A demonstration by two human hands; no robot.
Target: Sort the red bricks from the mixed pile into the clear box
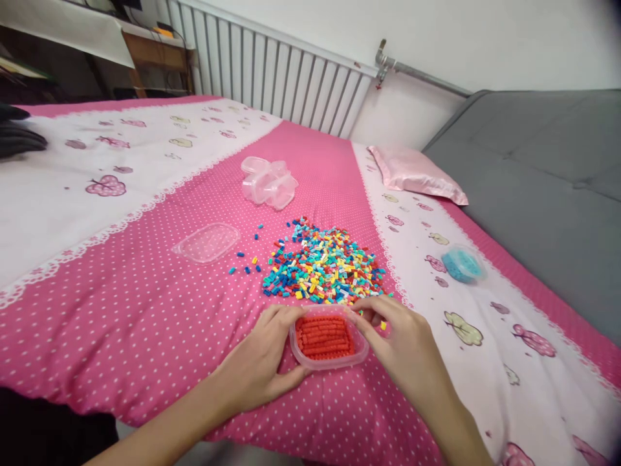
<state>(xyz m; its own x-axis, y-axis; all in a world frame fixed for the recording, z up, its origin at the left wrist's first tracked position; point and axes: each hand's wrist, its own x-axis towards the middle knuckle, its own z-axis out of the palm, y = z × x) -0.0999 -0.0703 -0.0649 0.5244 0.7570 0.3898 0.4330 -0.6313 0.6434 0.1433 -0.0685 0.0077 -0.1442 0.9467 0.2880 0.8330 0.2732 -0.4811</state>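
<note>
A small clear plastic tub (361, 351) full of red bricks (325, 337) sits on the pink dotted bedspread near the front. My left hand (262, 362) cups the tub's left side, fingers curled against its wall. My right hand (398, 343) rests at the tub's right rim, with its fingertips pinched together over the far edge; what they pinch is too small to make out. Just beyond the tub lies a pile of mixed coloured bricks (323, 265), with a few strays to its left.
A clear lid (207, 242) lies to the left of the pile. Several empty clear tubs (269, 182) are stacked farther back. A tub of light blue bricks (463, 264) stands at the right. A pink pillow (417, 173), grey sofa (543, 188) and radiator (276, 77) lie beyond.
</note>
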